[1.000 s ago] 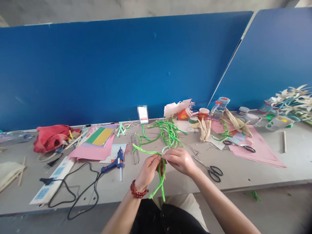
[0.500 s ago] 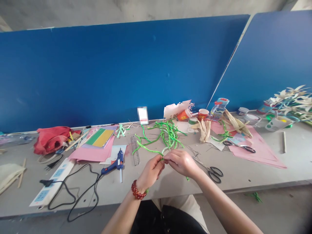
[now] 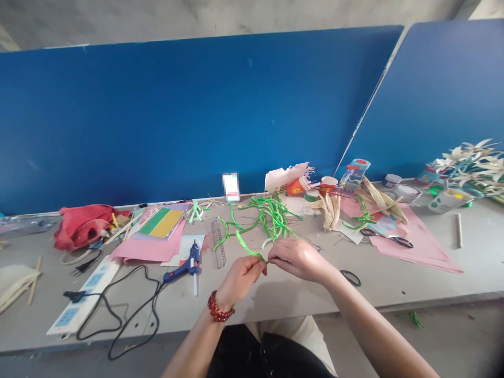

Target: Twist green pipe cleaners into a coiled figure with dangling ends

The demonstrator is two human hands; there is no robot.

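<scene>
My left hand (image 3: 242,275) pinches a green twisted strand (image 3: 244,249) between thumb and fingers. Its free end sticks out up and to the left. Close beside it, my right hand (image 3: 297,258) has its fingers pinched together on the other part of the same strand, whose end is hidden by the fingers. A red bead bracelet circles my left wrist. Just beyond both hands lies a tangled heap of similar green strands (image 3: 275,215). Left of the heap is a clear ruler (image 3: 219,244). My right forearm partly covers a pair of scissors (image 3: 350,278).
A blue glue gun (image 3: 191,262) and a white power strip (image 3: 84,294) with looping black cable lie at left, near coloured paper sheets (image 3: 151,247). Dried husks (image 3: 329,210), orange paper cups (image 3: 328,185), more scissors (image 3: 388,237) and pink paper (image 3: 425,244) are at right.
My hands have drawn slightly apart, the left one down and to the left. The strand's free end has swung upward, and my right hand and forearm cover more of the scissors.
</scene>
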